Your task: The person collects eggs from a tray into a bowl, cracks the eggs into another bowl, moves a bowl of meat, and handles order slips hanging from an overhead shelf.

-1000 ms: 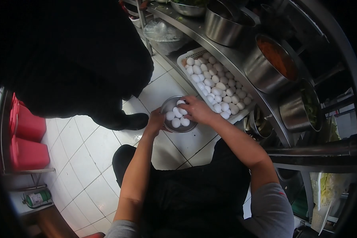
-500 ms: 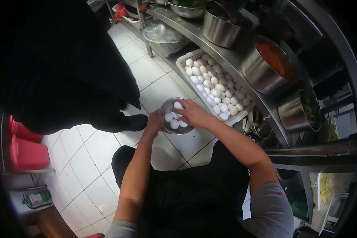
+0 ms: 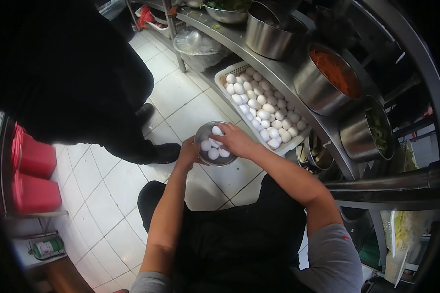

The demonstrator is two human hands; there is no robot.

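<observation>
A round metal bowl (image 3: 232,158) with several white eggs (image 3: 213,153) in it is above the tiled floor, in front of my knees. My left hand (image 3: 189,150) grips its left rim, the fingers partly hidden beneath the side. Over the bowl's right side reaches my right hand (image 3: 234,140), its fingers curled around a white egg (image 3: 217,131) at the top of the pile. How many eggs those fingers touch is hidden. Just beyond the bowl to the right, a white plastic basket (image 3: 220,78) full of eggs stands under the steel shelf.
On the steel shelf (image 3: 274,68) stand metal pots, one with shredded orange vegetable (image 3: 335,73). A person in dark clothes (image 3: 78,83) stands close at the left, a shoe (image 3: 165,153) near the bowl. Red bins (image 3: 36,193) and a green extinguisher (image 3: 48,247) are far left.
The person at the left has shifted, and a second shoe and more of the red bins now show. My hands and the bowl stay nearly the same, with the right hand still at the eggs.
</observation>
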